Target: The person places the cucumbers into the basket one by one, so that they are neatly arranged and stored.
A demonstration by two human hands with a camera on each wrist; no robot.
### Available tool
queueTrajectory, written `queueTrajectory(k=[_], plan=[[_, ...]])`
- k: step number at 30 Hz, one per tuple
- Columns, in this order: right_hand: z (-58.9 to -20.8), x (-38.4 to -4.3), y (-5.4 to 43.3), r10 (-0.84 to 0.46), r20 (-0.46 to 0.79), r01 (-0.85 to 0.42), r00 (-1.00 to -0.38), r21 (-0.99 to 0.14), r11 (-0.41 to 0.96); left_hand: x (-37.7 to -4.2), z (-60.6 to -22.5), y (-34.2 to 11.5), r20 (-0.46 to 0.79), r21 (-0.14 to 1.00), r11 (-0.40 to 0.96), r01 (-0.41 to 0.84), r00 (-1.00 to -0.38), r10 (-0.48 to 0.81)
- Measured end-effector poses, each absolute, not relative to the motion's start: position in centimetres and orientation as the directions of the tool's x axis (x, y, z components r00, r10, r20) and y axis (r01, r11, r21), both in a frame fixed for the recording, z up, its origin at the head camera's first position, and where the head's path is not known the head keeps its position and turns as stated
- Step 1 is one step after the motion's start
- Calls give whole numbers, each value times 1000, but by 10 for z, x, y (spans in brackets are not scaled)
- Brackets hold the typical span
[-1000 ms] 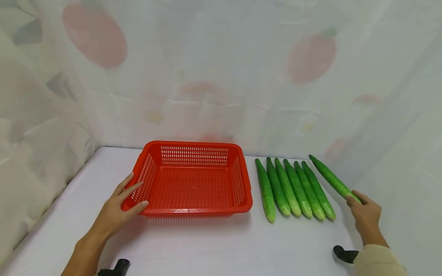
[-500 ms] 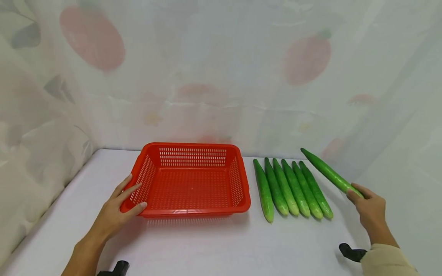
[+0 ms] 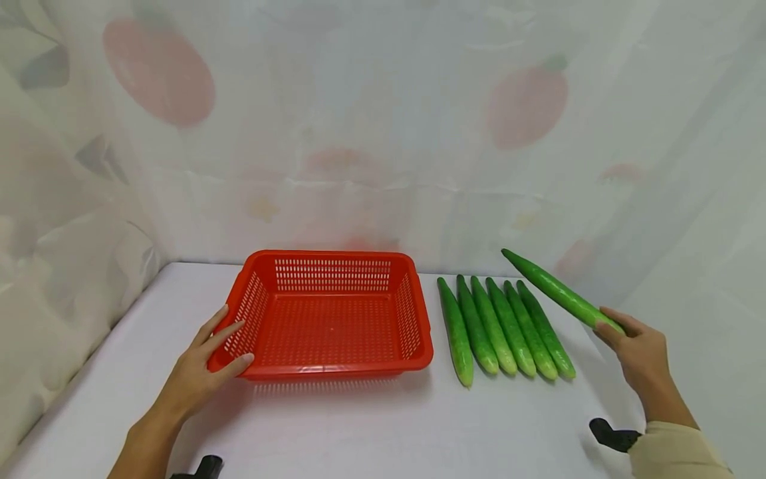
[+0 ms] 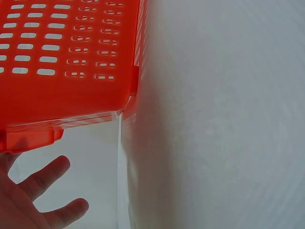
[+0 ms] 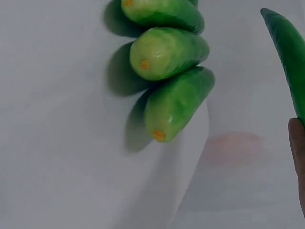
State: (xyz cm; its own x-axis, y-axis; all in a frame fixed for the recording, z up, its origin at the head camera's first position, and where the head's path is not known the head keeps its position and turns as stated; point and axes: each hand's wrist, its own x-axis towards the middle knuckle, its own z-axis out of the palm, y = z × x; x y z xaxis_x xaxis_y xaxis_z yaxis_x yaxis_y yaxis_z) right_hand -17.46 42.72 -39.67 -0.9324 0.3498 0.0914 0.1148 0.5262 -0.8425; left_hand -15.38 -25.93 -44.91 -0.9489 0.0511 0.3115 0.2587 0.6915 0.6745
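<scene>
My right hand (image 3: 640,346) grips a green cucumber (image 3: 556,286) by its paler end, raised over the table's right side, its dark tip pointing back and left. In the right wrist view this cucumber (image 5: 288,57) rises along the right edge, with a fingertip (image 5: 296,131) against it. My left hand (image 3: 194,376) rests at the left side of a red plastic basket (image 3: 326,367), fingers spread across the rim and thumb at the near corner. From the left wrist, two straight fingers (image 4: 45,179) show beneath the basket's rim, outside its slotted wall.
Several more cucumbers (image 3: 491,326) lie side by side on the white table (image 3: 383,432), between the basket and my right hand. No cucumber is inside the basket. A patterned white curtain (image 3: 359,133) hangs behind the table, and more cloth (image 3: 66,279) borders the left.
The right hand has lifted the cucumber higher, and its tip has swung left toward the row. The left hand stays at the basket.
</scene>
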Motion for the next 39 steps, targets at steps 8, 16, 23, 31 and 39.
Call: queueTrajectory(k=[8, 16, 23, 31, 39], plan=[[-380, -172, 422, 216, 153, -42, -964, -894, 445, -155, -451, -260, 311, 674, 693, 256, -949, 48], [-368, -174, 403, 89, 250, -237, -964, -962, 136, -155, -450, -261, 298, 694, 674, 253, -953, 52], [-354, -176, 385, -1, 307, -307, -952, -951, 34, -154, -449, -260, 298, 692, 677, 251, -953, 50], [-340, -176, 365, -103, 360, -360, -927, -933, -12, -154, -448, -259, 303, 693, 673, 257, -952, 52], [-336, -178, 347, -182, 359, -362, -915, -932, -20, -153, -447, -259, 293, 694, 675, 250, -955, 52]])
